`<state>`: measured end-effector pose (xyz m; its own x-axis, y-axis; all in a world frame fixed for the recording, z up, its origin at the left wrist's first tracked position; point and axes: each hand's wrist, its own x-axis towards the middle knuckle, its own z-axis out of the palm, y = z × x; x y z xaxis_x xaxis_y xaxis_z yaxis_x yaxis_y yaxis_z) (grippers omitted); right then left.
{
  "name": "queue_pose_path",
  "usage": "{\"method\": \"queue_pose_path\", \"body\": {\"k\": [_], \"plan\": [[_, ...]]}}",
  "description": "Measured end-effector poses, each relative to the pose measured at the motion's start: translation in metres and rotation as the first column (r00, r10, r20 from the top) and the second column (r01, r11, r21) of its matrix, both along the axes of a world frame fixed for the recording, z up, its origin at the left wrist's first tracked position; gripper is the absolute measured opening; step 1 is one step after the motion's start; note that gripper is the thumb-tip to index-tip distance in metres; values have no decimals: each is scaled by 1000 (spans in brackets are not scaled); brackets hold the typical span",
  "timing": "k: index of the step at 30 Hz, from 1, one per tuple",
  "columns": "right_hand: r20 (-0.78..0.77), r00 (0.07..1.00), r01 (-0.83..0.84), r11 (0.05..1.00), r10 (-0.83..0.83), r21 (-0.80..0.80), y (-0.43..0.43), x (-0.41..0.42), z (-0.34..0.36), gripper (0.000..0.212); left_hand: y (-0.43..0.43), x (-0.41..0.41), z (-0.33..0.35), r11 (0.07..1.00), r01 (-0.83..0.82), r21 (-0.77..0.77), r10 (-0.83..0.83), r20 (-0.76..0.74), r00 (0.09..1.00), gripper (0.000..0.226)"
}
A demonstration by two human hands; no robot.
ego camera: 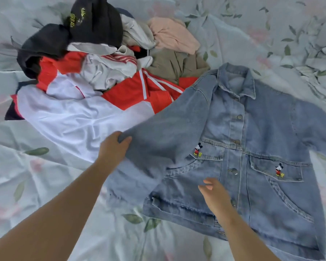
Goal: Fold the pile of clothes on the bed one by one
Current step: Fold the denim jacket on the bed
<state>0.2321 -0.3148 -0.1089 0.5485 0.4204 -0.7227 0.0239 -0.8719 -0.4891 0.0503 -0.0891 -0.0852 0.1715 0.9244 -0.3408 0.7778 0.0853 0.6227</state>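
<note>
A light blue denim jacket [256, 147] lies front up on the bed, buttoned, collar pointing away, with small cartoon mouse patches on both chest pockets. My left hand [113, 147] grips the edge of its left sleeve, which is lifted and drawn across the jacket's front. Over the jacket's lower front, near the buttons, my right hand [213, 193] has its fingers straight and holds nothing. A pile of unfolded clothes [105, 68] sits at the upper left, its red and white jacket reaching under the denim sleeve.
The pile holds a black garment with yellow print [94, 19], a pink one [173, 34], a khaki one [175, 66] and grey-white pieces. The bed sheet [36, 176] is pale with leaf and flower print, wrinkled, and bare at the lower left.
</note>
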Motion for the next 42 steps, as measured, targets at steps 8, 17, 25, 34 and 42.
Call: {"method": "queue_pose_path", "body": {"k": [8,17,25,34,42], "plan": [[-33,999,26,992,-22,120,61,-5,45,33,106,-10,79,954,-294,67,283,129,950,15],[-210,976,127,921,-51,368,109,-14,90,36,97,40,100,791,-201,-578,490,400,775,17],[-461,884,300,852,-79,429,128,-6,90,96,62,100,130,607,67,-792,628,530,569,15],[-817,577,584,701,-5,408,113,56,88,44,48,137,137,601,103,-792,569,515,642,18],[-862,372,906,336,-345,257,41,197,94,40,-3,283,124,622,410,-667,345,704,621,26]]}}
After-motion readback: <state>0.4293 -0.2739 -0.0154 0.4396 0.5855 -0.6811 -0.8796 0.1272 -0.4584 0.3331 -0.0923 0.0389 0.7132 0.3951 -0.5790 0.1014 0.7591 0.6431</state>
